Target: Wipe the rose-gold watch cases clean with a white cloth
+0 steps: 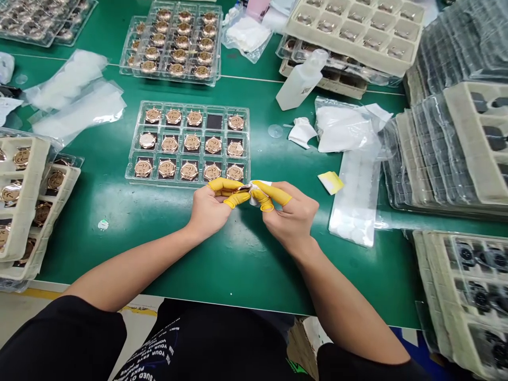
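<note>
My left hand (210,206) and my right hand (288,211) meet just in front of a clear plastic tray (133,172) of rose-gold watch cases. Both wear yellow finger cots. My left hand pinches a small rose-gold watch case (243,188) between thumb and forefinger. My right hand pinches a small white wipe (254,199) against that case. The tray holds three rows of cases, and one cell (214,121) in its back row is empty.
A second filled clear tray (217,53) lies farther back. Beige trays of parts stand at the left (35,174), back right (413,50) and right (468,143). A white bottle (300,82), plastic bags (75,106), white wipes (355,206) and a yellow-white scrap (330,182) lie on the green mat (159,238).
</note>
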The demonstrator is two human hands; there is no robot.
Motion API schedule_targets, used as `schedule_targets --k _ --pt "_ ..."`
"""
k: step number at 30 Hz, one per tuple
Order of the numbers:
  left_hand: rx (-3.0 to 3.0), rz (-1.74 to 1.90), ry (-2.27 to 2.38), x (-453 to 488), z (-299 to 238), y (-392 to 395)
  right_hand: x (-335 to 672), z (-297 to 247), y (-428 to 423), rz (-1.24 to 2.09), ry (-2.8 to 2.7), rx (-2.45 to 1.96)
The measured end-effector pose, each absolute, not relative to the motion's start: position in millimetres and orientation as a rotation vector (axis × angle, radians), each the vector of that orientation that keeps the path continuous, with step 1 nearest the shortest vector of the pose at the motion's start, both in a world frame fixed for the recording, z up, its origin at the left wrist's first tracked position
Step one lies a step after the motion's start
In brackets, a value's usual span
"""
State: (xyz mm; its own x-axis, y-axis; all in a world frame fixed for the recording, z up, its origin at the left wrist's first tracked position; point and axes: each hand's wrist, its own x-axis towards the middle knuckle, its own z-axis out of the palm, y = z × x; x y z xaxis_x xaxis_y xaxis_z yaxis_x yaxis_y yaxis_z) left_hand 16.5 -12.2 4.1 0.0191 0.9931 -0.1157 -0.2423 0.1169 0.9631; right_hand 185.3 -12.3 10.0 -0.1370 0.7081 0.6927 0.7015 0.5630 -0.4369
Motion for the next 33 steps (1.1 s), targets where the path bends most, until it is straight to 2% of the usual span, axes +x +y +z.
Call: schedule_targets --k 6,8,11,13,15,20,24,28,33 --pt "0.96 1.292 1.048 15.1 2.7 -11.8 180.5 15.8 -14.9 0.071 -1.872 -1.2" --pt "0.976 1.275 1.024 14.5 3.0 -10.8 178.5 19.9 -15.9 0.326 -1.809 -1.228" --pt "0.981 1.255 1.008 14.5 3.9 -8.5 177.1 22.6 -16.1 1.006 -1.554 -1.218" --pt "0.937 1.262 1.02 15.2 5.1 -7.2 177.7 20.6 -15.3 1.274 -1.328 -1.171" --pt "0.845 1.263 1.023 16.1 6.8 -6.5 179.0 16.8 -14.8 1.167 -1.28 -1.182" --pt "0.686 1.182 0.963 16.1 9.9 -7.2 181.2 13.3 -17.4 0.488 -1.59 -1.237" --pt "0.871 1.089 0.958 12.5 8.7 -7.0 183.6 13.4 -17.0 0.283 -1.698 -1.187" --pt "0.955 1.056 0.971 11.1 9.1 -7.6 186.5 8.5 -11.3 0.445 -1.583 -1.238" --pt "0.796 1.156 1.009 16.6 9.6 -9.3 180.9 6.6 -6.4 1.059 -0.97 -1.299"
